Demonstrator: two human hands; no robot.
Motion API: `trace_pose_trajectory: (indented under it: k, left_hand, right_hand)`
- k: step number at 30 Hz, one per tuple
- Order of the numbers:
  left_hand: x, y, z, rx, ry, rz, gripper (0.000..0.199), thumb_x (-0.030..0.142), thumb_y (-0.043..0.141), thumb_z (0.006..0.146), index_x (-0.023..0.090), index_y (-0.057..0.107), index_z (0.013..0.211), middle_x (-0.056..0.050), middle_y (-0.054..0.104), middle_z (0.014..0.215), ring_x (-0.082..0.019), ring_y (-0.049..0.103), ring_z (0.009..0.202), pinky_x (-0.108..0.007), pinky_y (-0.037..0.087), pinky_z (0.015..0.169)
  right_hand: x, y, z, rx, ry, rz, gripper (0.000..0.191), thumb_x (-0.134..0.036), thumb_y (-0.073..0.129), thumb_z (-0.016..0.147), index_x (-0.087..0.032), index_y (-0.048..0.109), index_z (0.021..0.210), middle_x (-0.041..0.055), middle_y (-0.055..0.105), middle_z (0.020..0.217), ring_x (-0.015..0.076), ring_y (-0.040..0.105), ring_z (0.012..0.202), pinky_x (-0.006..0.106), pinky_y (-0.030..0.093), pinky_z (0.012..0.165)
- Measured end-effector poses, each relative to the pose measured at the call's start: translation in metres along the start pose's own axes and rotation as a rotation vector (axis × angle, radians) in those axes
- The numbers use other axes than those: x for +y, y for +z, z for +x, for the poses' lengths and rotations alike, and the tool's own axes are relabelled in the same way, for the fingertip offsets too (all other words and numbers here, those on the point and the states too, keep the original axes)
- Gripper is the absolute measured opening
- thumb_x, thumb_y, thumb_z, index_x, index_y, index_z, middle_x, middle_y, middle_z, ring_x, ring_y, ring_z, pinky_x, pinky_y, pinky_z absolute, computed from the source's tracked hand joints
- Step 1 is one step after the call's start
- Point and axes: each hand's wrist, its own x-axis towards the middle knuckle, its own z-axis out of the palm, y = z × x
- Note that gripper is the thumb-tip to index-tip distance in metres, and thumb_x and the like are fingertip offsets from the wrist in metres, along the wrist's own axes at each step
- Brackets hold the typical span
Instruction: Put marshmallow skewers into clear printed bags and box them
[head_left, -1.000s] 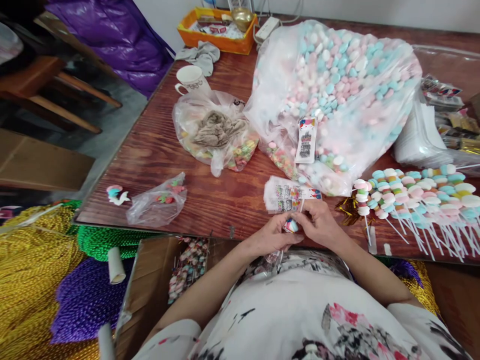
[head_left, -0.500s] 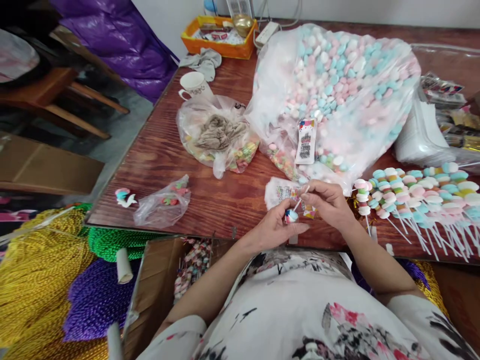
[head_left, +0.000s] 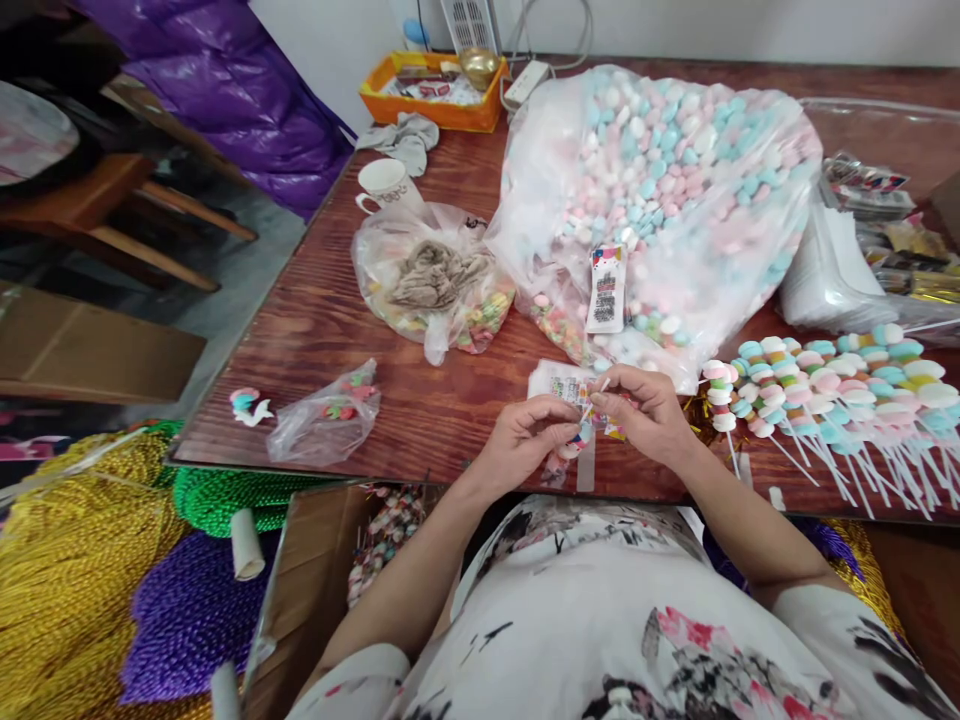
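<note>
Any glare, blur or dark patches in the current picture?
Head view, upper left: dark around the stool, with shiny highlights on the purple sack; head view, middle: the table is fairly well lit, but fine print on the white card is too soft to read; head view, lower middle: the candy is partly hidden by the left hand and lacks fine detail.
</note>
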Motion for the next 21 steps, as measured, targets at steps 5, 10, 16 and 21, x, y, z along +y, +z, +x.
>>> trace_pose_trajectory:
  k: [5, 10, 16, 21]
  left_hand:
    - [0.011, -0.011, 0.003, -0.078, 0.291, 0.421, 0.016, 0.028, 0.058, 0.09, 0.015, 0.065, 0.085, -0.004, 0.063, 0.084, -0.013, 0.061, 0.069, -0.023, 0.05, 0.062]
    - [0.014, -0.02, 0.01, -0.205, 0.632, 0.823, 0.016, 0.018, 0.046, 0.094, 0.016, 0.06, 0.087, -0.006, 0.06, 0.082, -0.015, 0.057, 0.077, -0.026, 0.048, 0.069]
    - [0.01, -0.021, 0.017, -0.21, 0.984, 1.06, 0.011, 0.013, 0.044, 0.089, 0.016, 0.055, 0.092, -0.009, 0.06, 0.086, -0.019, 0.052, 0.076, -0.029, 0.047, 0.067]
    - [0.008, -0.016, 0.02, -0.136, 1.08, 1.098, 0.01, 0.016, 0.045, 0.09, 0.017, 0.055, 0.092, -0.008, 0.059, 0.085, -0.017, 0.051, 0.075, -0.03, 0.048, 0.069]
  right_hand:
    - [-0.001, -0.001, -0.001, -0.031, 0.011, -0.001, 0.015, -0.028, 0.058, 0.088, -0.018, 0.062, 0.077, -0.0022, 0.054, 0.066, 0.0106, 0.046, 0.062, 0.024, 0.038, 0.061]
    - [0.001, 0.0, -0.002, -0.041, 0.015, 0.015, 0.014, -0.026, 0.059, 0.088, -0.017, 0.06, 0.077, -0.0031, 0.051, 0.066, 0.0099, 0.044, 0.062, 0.023, 0.036, 0.061]
    - [0.001, 0.0, -0.001, -0.042, 0.039, 0.055, 0.013, -0.026, 0.058, 0.088, -0.018, 0.058, 0.078, -0.0032, 0.05, 0.066, 0.0102, 0.043, 0.061, 0.024, 0.035, 0.059]
    - [0.002, 0.007, 0.0, -0.078, 0.016, 0.031, 0.02, -0.026, 0.054, 0.089, -0.018, 0.052, 0.071, -0.0037, 0.048, 0.063, 0.0102, 0.043, 0.061, 0.024, 0.036, 0.06]
